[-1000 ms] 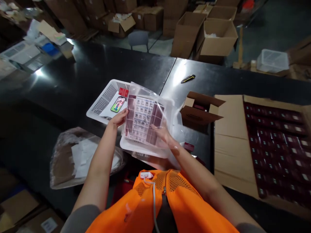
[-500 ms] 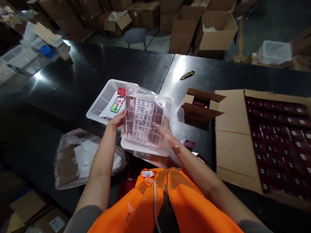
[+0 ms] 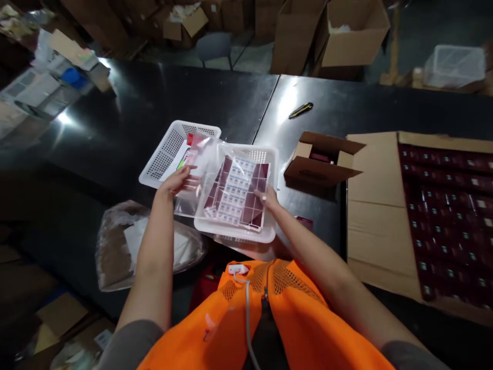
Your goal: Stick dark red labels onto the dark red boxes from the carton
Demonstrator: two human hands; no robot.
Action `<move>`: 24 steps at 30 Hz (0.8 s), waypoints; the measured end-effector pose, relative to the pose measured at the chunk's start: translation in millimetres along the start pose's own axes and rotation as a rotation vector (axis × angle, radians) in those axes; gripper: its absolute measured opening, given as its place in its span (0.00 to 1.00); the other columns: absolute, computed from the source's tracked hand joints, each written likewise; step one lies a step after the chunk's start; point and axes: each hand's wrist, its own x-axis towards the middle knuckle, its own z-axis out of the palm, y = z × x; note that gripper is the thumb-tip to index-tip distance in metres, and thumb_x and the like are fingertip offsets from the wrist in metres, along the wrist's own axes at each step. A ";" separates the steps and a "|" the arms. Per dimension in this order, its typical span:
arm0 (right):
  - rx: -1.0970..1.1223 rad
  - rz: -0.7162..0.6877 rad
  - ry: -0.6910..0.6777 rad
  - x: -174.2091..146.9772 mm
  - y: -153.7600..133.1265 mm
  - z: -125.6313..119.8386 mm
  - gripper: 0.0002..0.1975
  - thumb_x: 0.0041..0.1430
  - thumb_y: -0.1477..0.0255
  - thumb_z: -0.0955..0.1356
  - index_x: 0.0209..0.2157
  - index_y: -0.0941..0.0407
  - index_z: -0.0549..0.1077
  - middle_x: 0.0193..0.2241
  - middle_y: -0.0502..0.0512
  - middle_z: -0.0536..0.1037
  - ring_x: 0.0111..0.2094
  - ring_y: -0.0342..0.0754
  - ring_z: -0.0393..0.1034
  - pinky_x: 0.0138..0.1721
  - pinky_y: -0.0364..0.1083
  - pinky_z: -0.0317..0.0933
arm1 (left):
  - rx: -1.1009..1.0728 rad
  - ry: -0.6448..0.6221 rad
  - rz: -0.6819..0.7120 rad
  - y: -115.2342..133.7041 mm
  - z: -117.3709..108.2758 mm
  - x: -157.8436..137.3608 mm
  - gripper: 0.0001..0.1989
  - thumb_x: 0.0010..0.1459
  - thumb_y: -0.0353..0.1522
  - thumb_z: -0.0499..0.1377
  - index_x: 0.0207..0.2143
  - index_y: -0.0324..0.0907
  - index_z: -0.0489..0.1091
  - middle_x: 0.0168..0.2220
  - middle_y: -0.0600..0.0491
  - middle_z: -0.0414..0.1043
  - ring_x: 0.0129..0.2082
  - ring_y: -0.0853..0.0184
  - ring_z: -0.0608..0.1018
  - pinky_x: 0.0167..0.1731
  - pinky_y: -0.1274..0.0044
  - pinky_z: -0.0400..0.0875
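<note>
My left hand [image 3: 177, 181] holds the side of a clear plastic bag [image 3: 185, 206], thumb above and fingers showing through the film. My right hand [image 3: 268, 199] grips the right edge of label sheets [image 3: 239, 190], printed in dark red with a white middle band of small code labels. The sheets lie tilted over a white plastic basket [image 3: 234, 235], with clear film over their left part. A second white basket [image 3: 156, 160] at the left contains paper, a small red item [image 3: 190, 139] and a phone [image 3: 182, 160] partly covered by the bag.
An open brown carton [image 3: 316, 172] stands right of the baskets. Further right, a large carton [image 3: 372, 205] contains rows of dark red boxes [image 3: 449, 226]. A yellow-black cutter [image 3: 301, 110] lies behind. A plastic-lined container [image 3: 115, 257] with white papers is at the lower left.
The bag has shifted left with my left hand and now overlaps the left basket. The label sheets have turned and dropped lower over the front basket, held by my right hand.
</note>
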 end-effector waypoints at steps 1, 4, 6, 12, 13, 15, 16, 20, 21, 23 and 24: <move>-0.068 0.016 0.017 3.9 1.0 1.3 0.21 0.56 0.68 0.70 0.51 0.56 0.76 0.51 0.60 0.80 0.55 0.61 0.73 0.59 0.61 0.66 | 0.026 0.035 -0.016 4.3 -3.4 -4.3 0.22 0.66 0.42 0.59 0.57 0.40 0.66 0.34 0.45 0.81 0.28 0.60 0.84 0.26 0.73 0.79; -0.169 0.111 0.038 15.1 4.2 9.9 0.20 0.55 0.75 0.70 0.50 0.60 0.76 0.50 0.67 0.80 0.55 0.65 0.73 0.59 0.63 0.65 | 0.077 0.141 -0.020 16.1 -12.9 -16.9 0.18 0.68 0.38 0.56 0.56 0.39 0.68 0.34 0.45 0.81 0.28 0.60 0.84 0.25 0.72 0.79; -0.213 0.165 0.058 20.3 6.8 17.1 0.23 0.55 0.77 0.69 0.54 0.63 0.74 0.50 0.71 0.78 0.56 0.68 0.72 0.60 0.66 0.64 | 0.101 0.213 -0.003 22.9 -20.8 -25.2 0.17 0.69 0.37 0.56 0.55 0.39 0.69 0.32 0.45 0.81 0.27 0.60 0.84 0.24 0.73 0.79; -0.324 0.120 0.126 10.7 12.1 36.2 0.46 0.54 0.81 0.66 0.72 0.68 0.46 0.70 0.84 0.50 0.70 0.70 0.52 0.68 0.68 0.49 | 0.131 0.375 0.015 39.8 -42.9 -51.1 0.15 0.72 0.37 0.49 0.54 0.41 0.67 0.31 0.46 0.80 0.25 0.62 0.83 0.22 0.75 0.77; -0.374 0.053 0.134 5.2 12.2 38.5 0.47 0.54 0.81 0.65 0.73 0.67 0.43 0.72 0.83 0.43 0.73 0.70 0.44 0.69 0.69 0.45 | 0.148 0.386 0.019 41.7 -44.1 -55.7 0.15 0.73 0.37 0.49 0.55 0.41 0.68 0.32 0.46 0.80 0.26 0.62 0.83 0.23 0.75 0.78; -0.495 -0.101 0.118 -7.6 11.6 41.4 0.45 0.55 0.80 0.65 0.73 0.64 0.45 0.74 0.77 0.38 0.75 0.69 0.32 0.71 0.70 0.37 | 0.188 0.390 0.041 44.6 -44.5 -65.2 0.16 0.73 0.38 0.49 0.55 0.41 0.68 0.33 0.46 0.81 0.27 0.61 0.83 0.24 0.74 0.78; -0.549 -0.163 0.093 -14.4 10.8 41.8 0.43 0.56 0.79 0.64 0.72 0.63 0.48 0.74 0.74 0.39 0.75 0.68 0.31 0.71 0.70 0.35 | 0.202 0.387 0.063 45.7 -44.1 -70.2 0.17 0.73 0.39 0.49 0.55 0.41 0.68 0.33 0.47 0.81 0.28 0.61 0.84 0.24 0.74 0.79; -0.645 -0.248 -0.058 -36.7 3.7 38.4 0.37 0.58 0.76 0.66 0.69 0.62 0.57 0.71 0.72 0.52 0.73 0.68 0.40 0.71 0.68 0.39 | 0.197 0.398 0.165 50.0 -41.3 -90.9 0.15 0.73 0.38 0.49 0.54 0.42 0.68 0.31 0.51 0.81 0.27 0.63 0.83 0.23 0.76 0.78; -0.649 -0.254 -0.081 -40.1 1.1 37.6 0.35 0.58 0.77 0.66 0.68 0.62 0.59 0.70 0.73 0.54 0.72 0.69 0.42 0.70 0.68 0.41 | 0.185 0.400 0.184 51.5 -40.4 -96.1 0.15 0.73 0.38 0.49 0.53 0.43 0.69 0.31 0.52 0.81 0.27 0.63 0.84 0.23 0.76 0.78; -0.647 -0.274 -0.109 -43.7 -5.0 37.8 0.32 0.59 0.77 0.66 0.66 0.61 0.63 0.67 0.72 0.60 0.70 0.68 0.48 0.69 0.67 0.44 | 0.163 0.377 0.216 55.0 -38.9 -106.4 0.14 0.72 0.39 0.50 0.53 0.44 0.69 0.30 0.53 0.82 0.28 0.63 0.84 0.24 0.76 0.79; -0.623 -0.281 -0.122 -44.0 -8.3 39.0 0.30 0.60 0.77 0.66 0.64 0.61 0.65 0.66 0.71 0.63 0.68 0.66 0.52 0.69 0.66 0.46 | 0.152 0.352 0.239 56.5 -38.5 -111.4 0.15 0.72 0.40 0.50 0.53 0.45 0.70 0.30 0.53 0.82 0.28 0.63 0.84 0.24 0.76 0.79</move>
